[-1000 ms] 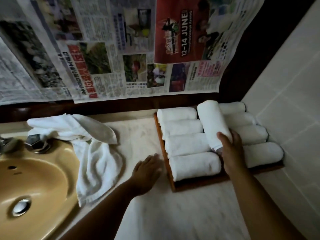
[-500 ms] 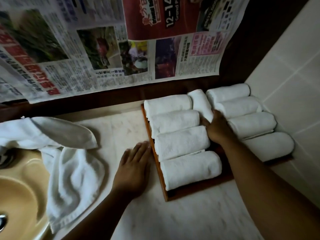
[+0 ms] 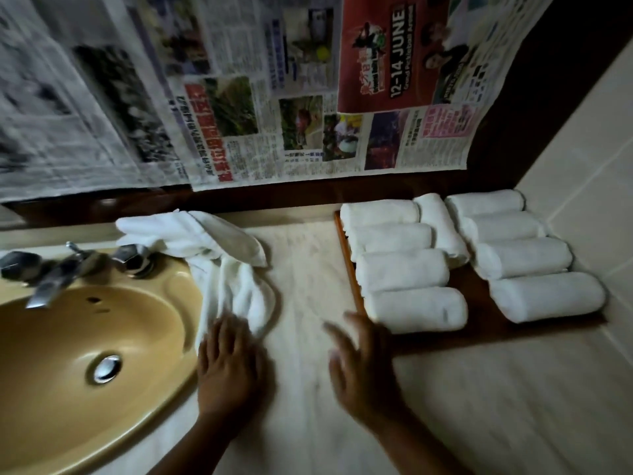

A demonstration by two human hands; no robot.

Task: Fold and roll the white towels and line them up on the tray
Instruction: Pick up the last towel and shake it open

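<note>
**Nine rolls on the tray, one towel loose by the sink**

The wooden tray (image 3: 474,286) sits at the far right end of the pale bench (image 3: 308,389), pushed against the tiled wall (image 3: 582,149). On it lie eight rolled towels (image 3: 402,270) in two columns of four, each roll lying crosswise and touching the next. A ninth roll (image 3: 442,231) lies lengthwise in the gap between the columns, at the back half of the tray, leaving dark wood bare in front of it.

The loose towel (image 3: 219,255) is still unfolded, crumpled on the bench just right of the tap (image 3: 51,279), with one end hanging over the rim of the yellow sink (image 3: 85,337).

The left hand (image 3: 233,365) is flat, palm down, with its fingers straight and its fingertips at the lower edge of the loose towel. Its grip is spread and pinches nothing. The right hand (image 3: 366,368) hangs over the bench just in front of the tray's near left corner, close to the nearest roll. Its fingers are splayed and blurred, the grip spread, and it holds nothing.

Sheets of newspaper (image 3: 274,97) cover the wall behind the bench.
</note>
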